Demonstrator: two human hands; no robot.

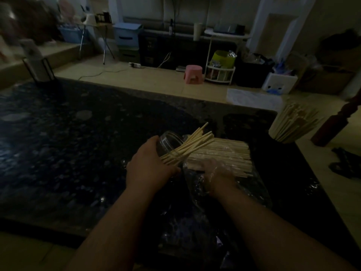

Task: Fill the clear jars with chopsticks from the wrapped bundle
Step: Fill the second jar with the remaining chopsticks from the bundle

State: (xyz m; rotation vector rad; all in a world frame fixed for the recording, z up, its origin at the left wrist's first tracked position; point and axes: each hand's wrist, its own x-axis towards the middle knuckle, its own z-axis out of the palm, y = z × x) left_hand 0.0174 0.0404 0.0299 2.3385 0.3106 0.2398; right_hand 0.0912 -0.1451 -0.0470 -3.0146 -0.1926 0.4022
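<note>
The dark, speckled surface (78, 153) fills most of the view. On its right half lies the wrapped bundle (230, 155) of pale chopsticks, flat and side by side, with loose clear plastic wrap (252, 192) crinkled over its near end and over the surface below it. At the far right edge stands a filled jar (293, 126), packed with upright chopsticks that fan out at the top. Just left of the bundle a clear jar (168, 141) is tilted, its mouth toward the bundle, and a handful of chopsticks (195, 142) sticks out of it at a slant. The left grip (150, 167) is clasped round this jar from the near side. The right grip (216, 173) lies under the plastic at the bundle's near end — whether it is clenched or released cannot be told. A pink stool (193, 73) sits on the floor beyond.
</note>
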